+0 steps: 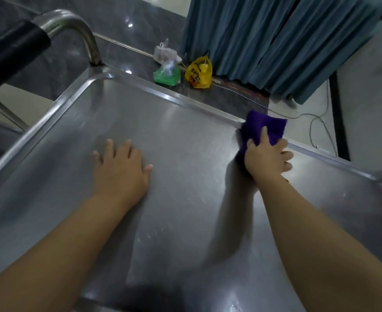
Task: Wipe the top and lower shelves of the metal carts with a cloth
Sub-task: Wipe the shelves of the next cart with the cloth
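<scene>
The steel top shelf (167, 136) of a metal cart fills most of the view, with a raised rim all round. My right hand (267, 157) grips a purple cloth (264, 128) and holds it against the shelf's far rim, right of centre. My left hand (121, 168) rests flat on the shelf's middle, fingers spread, holding nothing. The lower shelf is hidden under the top one.
The cart's handle (16, 43), a bent steel tube with a black grip, rises at the upper left. On the floor beyond lie a yellow bag (199, 73), a green bag (166, 75) and a clear bag (165, 52), beside a blue curtain (275, 39). Cables (316, 122) trail at the right.
</scene>
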Motion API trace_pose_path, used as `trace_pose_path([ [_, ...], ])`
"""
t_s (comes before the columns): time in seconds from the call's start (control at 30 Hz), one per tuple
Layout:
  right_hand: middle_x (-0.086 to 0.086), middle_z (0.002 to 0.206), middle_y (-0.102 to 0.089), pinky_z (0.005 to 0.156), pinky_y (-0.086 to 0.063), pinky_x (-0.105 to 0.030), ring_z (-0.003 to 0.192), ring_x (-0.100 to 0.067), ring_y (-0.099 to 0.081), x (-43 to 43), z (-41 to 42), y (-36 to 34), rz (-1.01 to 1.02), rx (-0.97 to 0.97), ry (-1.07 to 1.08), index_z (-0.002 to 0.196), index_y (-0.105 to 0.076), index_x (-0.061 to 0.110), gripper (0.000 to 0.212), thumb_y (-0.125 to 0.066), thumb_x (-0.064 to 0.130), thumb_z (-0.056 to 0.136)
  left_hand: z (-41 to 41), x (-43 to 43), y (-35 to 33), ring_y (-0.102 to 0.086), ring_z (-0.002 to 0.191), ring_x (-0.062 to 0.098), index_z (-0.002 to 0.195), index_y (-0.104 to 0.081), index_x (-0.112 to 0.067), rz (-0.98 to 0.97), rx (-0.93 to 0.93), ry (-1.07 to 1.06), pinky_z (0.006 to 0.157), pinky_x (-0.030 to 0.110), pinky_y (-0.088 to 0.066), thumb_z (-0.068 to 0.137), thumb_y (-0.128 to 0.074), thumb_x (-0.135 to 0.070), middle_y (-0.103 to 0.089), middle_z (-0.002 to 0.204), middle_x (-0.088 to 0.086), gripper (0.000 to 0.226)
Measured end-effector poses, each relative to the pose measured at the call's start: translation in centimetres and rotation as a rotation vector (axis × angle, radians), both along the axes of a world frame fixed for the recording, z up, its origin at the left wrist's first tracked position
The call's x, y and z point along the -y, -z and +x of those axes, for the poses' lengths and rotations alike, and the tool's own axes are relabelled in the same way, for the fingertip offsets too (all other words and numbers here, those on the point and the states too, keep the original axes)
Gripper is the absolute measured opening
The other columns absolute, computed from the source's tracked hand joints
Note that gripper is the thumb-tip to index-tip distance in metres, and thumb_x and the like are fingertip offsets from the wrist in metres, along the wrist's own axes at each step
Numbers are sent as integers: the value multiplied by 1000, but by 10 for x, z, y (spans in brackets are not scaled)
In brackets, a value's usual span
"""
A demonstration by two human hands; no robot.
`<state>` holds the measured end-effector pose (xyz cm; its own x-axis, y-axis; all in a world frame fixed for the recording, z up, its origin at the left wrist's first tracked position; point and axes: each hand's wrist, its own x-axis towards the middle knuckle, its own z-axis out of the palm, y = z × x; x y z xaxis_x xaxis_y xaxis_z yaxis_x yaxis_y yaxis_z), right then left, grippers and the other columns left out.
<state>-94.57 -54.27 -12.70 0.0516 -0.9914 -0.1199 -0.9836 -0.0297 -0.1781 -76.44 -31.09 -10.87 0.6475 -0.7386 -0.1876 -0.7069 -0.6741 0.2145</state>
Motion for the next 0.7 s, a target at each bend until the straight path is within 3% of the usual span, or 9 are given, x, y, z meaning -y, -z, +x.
trace_pose_path([
  [0.17, 0, 145, -17, 102, -18, -48, 124, -32, -18, -60, -5, 1, 5, 23, -668, 139, -17, 53, 54, -36, 59, 89, -55, 14, -2, -19, 141, 30, 136, -44, -14, -116, -103, 219, 111, 53, -15, 92, -45, -41, -28, 152, 5, 51],
  [0.23, 1, 144, -20, 102, -19, -46, 123, -30, -21, -58, -30, 2, -34, 13, -774, 138, -18, 55, 53, -36, 59, 90, -70, 12, 4, -18, 142, 29, 138, -42, -16, -99, -129, 266, 113, 51, -14, 93, -44, -42, -26, 153, 3, 51],
  [0.3, -3, 142, -24, 101, -23, -48, 121, -35, -27, -33, -58, 1, -59, -7, -531, 139, -21, 52, 51, -38, 56, 91, -75, 6, 11, -16, 143, 28, 140, -39, -17, -55, -95, 307, 113, 50, -14, 93, -44, -42, -22, 155, 1, 53],
  [0.4, -13, 142, -23, 99, -24, -51, 118, -41, -29, 5, -87, -3, 21, 33, 72, 145, -17, 43, 55, -34, 53, 93, -73, 4, 17, -15, 143, 28, 142, -37, -18, -58, -99, 317, 113, 49, -14, 92, -46, -42, -20, 156, 0, 56],
  [0.47, -15, 145, -18, 100, -23, -53, 122, -44, -27, 6, -79, -3, 37, -12, 187, 145, -14, 40, 57, -33, 52, 93, -73, 7, 18, -16, 143, 29, 141, -38, -17, -55, -90, 305, 113, 51, -13, 91, -47, -42, -20, 156, 1, 57],
  [0.53, -14, 148, -17, 100, -21, -55, 124, -44, -25, -11, -59, -4, 31, -8, 15, 143, -18, 42, 55, -35, 53, 91, -76, 7, 19, -16, 142, 30, 141, -37, -16, -42, -63, 292, 113, 52, -12, 91, -47, -43, -20, 156, 2, 58],
  [0.67, -2, 145, -20, 100, -19, -47, 122, -32, -21, -69, -49, 1, -2, 22, -705, 139, -20, 54, 55, -32, 62, 86, -77, 0, 22, -12, 143, 29, 143, -33, -16, -39, -40, 286, 114, 50, -9, 92, -42, -45, -16, 157, 2, 59],
  [0.7, 0, 144, -22, 100, -19, -45, 122, -29, -22, -72, -60, 0, -9, 30, -792, 138, -20, 56, 53, -33, 62, 86, -77, -2, 23, -12, 144, 29, 143, -33, -16, -42, -38, 288, 114, 49, -9, 92, -41, -45, -16, 157, 2, 59],
])
